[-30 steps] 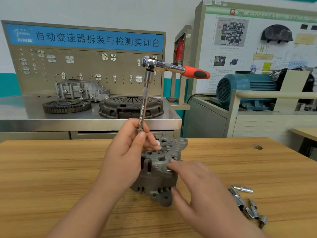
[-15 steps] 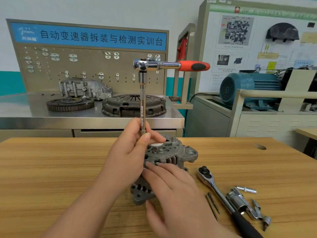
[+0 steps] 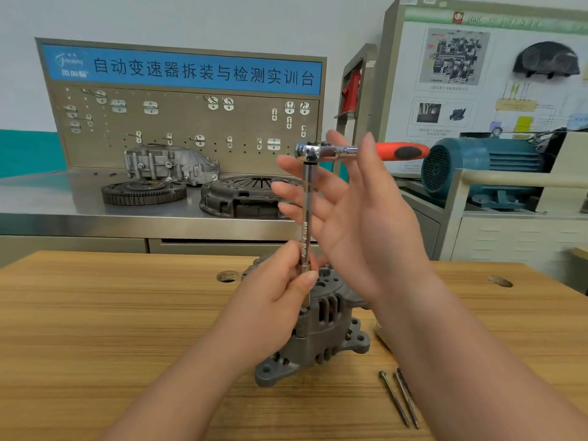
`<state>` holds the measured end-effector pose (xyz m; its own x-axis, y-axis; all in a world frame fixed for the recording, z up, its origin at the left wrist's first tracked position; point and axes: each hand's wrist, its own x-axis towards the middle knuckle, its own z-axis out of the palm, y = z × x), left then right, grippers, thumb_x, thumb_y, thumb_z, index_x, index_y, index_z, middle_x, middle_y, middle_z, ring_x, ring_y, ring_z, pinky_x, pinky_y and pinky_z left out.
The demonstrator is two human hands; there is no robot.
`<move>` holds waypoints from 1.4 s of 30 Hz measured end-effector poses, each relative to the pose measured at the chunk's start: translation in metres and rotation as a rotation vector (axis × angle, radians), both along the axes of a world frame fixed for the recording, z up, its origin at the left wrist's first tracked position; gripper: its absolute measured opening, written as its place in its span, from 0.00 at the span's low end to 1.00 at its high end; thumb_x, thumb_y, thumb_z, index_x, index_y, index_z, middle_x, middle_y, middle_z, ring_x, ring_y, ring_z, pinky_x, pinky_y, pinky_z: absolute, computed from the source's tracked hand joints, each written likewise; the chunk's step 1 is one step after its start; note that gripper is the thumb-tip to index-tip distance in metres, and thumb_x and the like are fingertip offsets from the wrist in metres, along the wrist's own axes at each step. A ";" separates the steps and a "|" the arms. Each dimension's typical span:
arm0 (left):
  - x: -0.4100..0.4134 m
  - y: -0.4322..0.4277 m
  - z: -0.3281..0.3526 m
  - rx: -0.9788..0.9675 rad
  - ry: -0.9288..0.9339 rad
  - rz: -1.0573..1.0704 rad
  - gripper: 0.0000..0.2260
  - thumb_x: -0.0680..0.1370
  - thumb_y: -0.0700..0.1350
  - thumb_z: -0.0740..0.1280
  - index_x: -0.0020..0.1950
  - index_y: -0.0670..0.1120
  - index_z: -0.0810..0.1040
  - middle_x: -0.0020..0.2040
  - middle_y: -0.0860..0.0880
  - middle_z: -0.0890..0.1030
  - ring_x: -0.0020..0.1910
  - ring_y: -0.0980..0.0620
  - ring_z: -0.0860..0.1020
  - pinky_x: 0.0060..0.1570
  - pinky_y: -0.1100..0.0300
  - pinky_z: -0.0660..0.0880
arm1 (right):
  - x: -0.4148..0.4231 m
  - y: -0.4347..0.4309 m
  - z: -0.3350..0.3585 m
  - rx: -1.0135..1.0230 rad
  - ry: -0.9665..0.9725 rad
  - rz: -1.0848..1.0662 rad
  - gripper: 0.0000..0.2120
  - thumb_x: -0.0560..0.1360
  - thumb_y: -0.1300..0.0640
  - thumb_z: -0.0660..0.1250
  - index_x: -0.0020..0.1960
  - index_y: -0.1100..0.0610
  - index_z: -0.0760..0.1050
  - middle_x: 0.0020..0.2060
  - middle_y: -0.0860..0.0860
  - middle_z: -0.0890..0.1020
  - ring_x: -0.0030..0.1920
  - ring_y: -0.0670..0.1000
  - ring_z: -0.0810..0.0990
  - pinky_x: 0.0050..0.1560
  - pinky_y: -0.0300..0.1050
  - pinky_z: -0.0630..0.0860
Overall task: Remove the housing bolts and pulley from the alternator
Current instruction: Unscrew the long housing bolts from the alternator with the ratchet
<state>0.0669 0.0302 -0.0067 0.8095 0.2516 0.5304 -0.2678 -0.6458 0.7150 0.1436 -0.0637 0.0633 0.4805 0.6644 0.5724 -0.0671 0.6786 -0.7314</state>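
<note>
Head camera looks down on a wooden table (image 3: 95, 329) where the alternator (image 3: 321, 338) stands on end near the middle, its grey vented housing facing the viewer and its mounting lugs resting toward the tabletop. A long chrome extension bar (image 3: 304, 218) rises straight up from the alternator's near left edge, its lower end seated at the top of the housing. The left hand (image 3: 273, 307) grips the bar low down, with fingers and thumb curled round it just above the housing. At the top of the bar sits a ratchet (image 3: 397, 151), its chrome head on the bar and its orange handle pointing right, level with the table. The right hand (image 3: 366, 224) is raised beside the bar with its palm turned left and its fingers straight and spread, holding nothing; the thumb crosses in front of the ratchet's shank, and whether it touches cannot be told. Two long thin bolts (image 3: 394, 398) lie side by side on the table to the right of the alternator, just beside the right forearm. Behind the table, a steel bench (image 3: 47, 202) carries a flywheel (image 3: 143, 192), a clutch cover (image 3: 241, 195) and a cast housing (image 3: 168, 165).
</note>
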 end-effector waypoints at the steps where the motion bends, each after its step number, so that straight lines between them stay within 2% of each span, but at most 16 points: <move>1: 0.001 0.001 -0.001 0.008 0.020 -0.006 0.08 0.82 0.45 0.58 0.58 0.50 0.74 0.51 0.43 0.81 0.50 0.40 0.78 0.52 0.37 0.74 | -0.002 0.004 0.002 0.022 0.060 0.039 0.21 0.75 0.40 0.60 0.64 0.47 0.69 0.47 0.56 0.85 0.42 0.54 0.84 0.44 0.45 0.80; 3: 0.002 0.003 -0.002 0.013 0.048 -0.004 0.08 0.82 0.43 0.59 0.58 0.52 0.74 0.47 0.40 0.80 0.46 0.40 0.77 0.50 0.36 0.73 | -0.002 0.010 0.000 0.023 0.097 0.040 0.19 0.78 0.41 0.54 0.66 0.46 0.69 0.40 0.54 0.84 0.34 0.51 0.80 0.37 0.44 0.78; 6: 0.003 0.004 -0.004 0.011 0.094 0.014 0.10 0.82 0.42 0.60 0.57 0.57 0.73 0.48 0.39 0.81 0.47 0.40 0.79 0.51 0.36 0.74 | -0.001 0.015 -0.005 -0.004 0.097 0.034 0.17 0.82 0.43 0.50 0.63 0.46 0.72 0.33 0.52 0.80 0.27 0.47 0.72 0.30 0.40 0.69; 10: 0.004 0.007 -0.004 -0.018 0.129 0.004 0.10 0.82 0.42 0.60 0.57 0.58 0.73 0.48 0.38 0.81 0.39 0.45 0.78 0.48 0.39 0.75 | 0.002 0.017 -0.008 0.023 0.123 0.073 0.14 0.81 0.44 0.52 0.58 0.47 0.74 0.32 0.51 0.78 0.26 0.46 0.69 0.26 0.37 0.65; 12: 0.004 0.009 -0.005 -0.024 0.143 0.007 0.10 0.82 0.43 0.60 0.56 0.57 0.74 0.47 0.40 0.81 0.38 0.43 0.76 0.45 0.42 0.75 | 0.004 0.019 -0.010 0.029 0.140 0.061 0.13 0.81 0.45 0.54 0.57 0.46 0.75 0.33 0.51 0.77 0.26 0.46 0.69 0.26 0.37 0.65; 14: 0.004 0.009 -0.006 -0.014 0.153 0.013 0.08 0.82 0.43 0.60 0.56 0.56 0.75 0.45 0.43 0.82 0.36 0.46 0.74 0.41 0.48 0.74 | 0.006 0.021 -0.011 0.031 0.158 0.044 0.13 0.80 0.44 0.57 0.55 0.47 0.77 0.33 0.51 0.76 0.26 0.46 0.69 0.26 0.37 0.64; 18: 0.005 0.010 -0.006 -0.009 0.167 0.038 0.10 0.81 0.42 0.61 0.55 0.57 0.77 0.45 0.57 0.84 0.42 0.55 0.80 0.47 0.53 0.76 | 0.009 0.022 -0.012 0.059 0.164 0.015 0.12 0.72 0.45 0.63 0.48 0.50 0.78 0.34 0.51 0.76 0.26 0.46 0.69 0.25 0.37 0.64; 21: 0.004 0.010 -0.005 -0.016 0.177 0.038 0.10 0.81 0.42 0.63 0.54 0.57 0.77 0.39 0.68 0.82 0.39 0.70 0.77 0.41 0.72 0.71 | 0.010 0.022 -0.013 0.054 0.059 -0.095 0.09 0.77 0.48 0.63 0.46 0.51 0.80 0.38 0.50 0.79 0.31 0.49 0.76 0.28 0.39 0.71; 22: 0.003 0.009 -0.005 -0.010 0.178 0.044 0.10 0.81 0.42 0.63 0.54 0.57 0.77 0.38 0.69 0.81 0.38 0.72 0.77 0.39 0.74 0.69 | 0.010 0.021 -0.013 0.049 0.008 -0.149 0.09 0.78 0.49 0.63 0.46 0.50 0.80 0.41 0.49 0.80 0.34 0.50 0.78 0.30 0.40 0.73; 24: 0.003 0.009 -0.005 0.004 0.169 0.068 0.08 0.81 0.43 0.63 0.54 0.56 0.77 0.40 0.68 0.82 0.37 0.69 0.78 0.38 0.72 0.70 | 0.008 0.020 -0.013 0.061 -0.111 -0.275 0.08 0.77 0.52 0.63 0.47 0.51 0.80 0.43 0.48 0.81 0.39 0.51 0.82 0.33 0.43 0.78; 27: 0.004 0.009 -0.006 -0.001 0.161 0.088 0.08 0.80 0.44 0.64 0.54 0.57 0.76 0.44 0.67 0.83 0.44 0.67 0.80 0.43 0.66 0.73 | 0.005 0.020 -0.016 0.111 -0.285 -0.496 0.06 0.77 0.56 0.64 0.49 0.52 0.80 0.42 0.49 0.83 0.42 0.53 0.84 0.36 0.44 0.81; 29: 0.005 0.009 -0.007 0.001 0.162 0.069 0.09 0.81 0.44 0.63 0.55 0.58 0.76 0.45 0.65 0.84 0.45 0.62 0.82 0.45 0.58 0.76 | 0.003 0.020 -0.016 0.120 -0.294 -0.546 0.07 0.77 0.56 0.64 0.50 0.53 0.81 0.42 0.51 0.84 0.42 0.54 0.84 0.36 0.44 0.82; 32: 0.005 0.009 -0.009 0.023 0.110 0.055 0.07 0.82 0.48 0.61 0.55 0.59 0.76 0.40 0.63 0.83 0.39 0.55 0.80 0.40 0.47 0.76 | 0.001 0.022 -0.013 0.092 -0.148 -0.388 0.09 0.76 0.54 0.62 0.49 0.54 0.81 0.41 0.50 0.84 0.38 0.52 0.84 0.33 0.45 0.80; 36: 0.004 0.008 -0.010 0.007 0.072 0.046 0.10 0.79 0.55 0.56 0.55 0.61 0.76 0.47 0.52 0.82 0.49 0.49 0.79 0.53 0.40 0.75 | 0.003 0.022 -0.008 0.079 0.049 -0.211 0.10 0.76 0.53 0.62 0.47 0.56 0.81 0.45 0.53 0.84 0.32 0.52 0.81 0.31 0.43 0.78; 40: 0.007 0.012 -0.012 0.021 0.079 0.073 0.10 0.82 0.46 0.59 0.52 0.58 0.78 0.48 0.62 0.83 0.49 0.56 0.80 0.53 0.44 0.76 | 0.004 0.022 -0.007 0.072 0.039 -0.207 0.11 0.80 0.56 0.60 0.47 0.58 0.80 0.45 0.55 0.85 0.30 0.52 0.80 0.31 0.43 0.78; 42: 0.007 0.011 -0.011 0.015 0.058 0.072 0.10 0.82 0.47 0.59 0.50 0.57 0.79 0.47 0.65 0.83 0.49 0.60 0.80 0.54 0.46 0.76 | 0.004 0.022 -0.007 0.073 0.048 -0.199 0.12 0.80 0.56 0.59 0.46 0.59 0.79 0.43 0.56 0.85 0.29 0.52 0.79 0.30 0.43 0.78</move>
<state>0.0743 0.0415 -0.0179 0.8194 0.3025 0.4868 -0.1786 -0.6723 0.7184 0.1480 -0.0419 0.0565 0.6260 0.5115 0.5886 0.0396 0.7330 -0.6791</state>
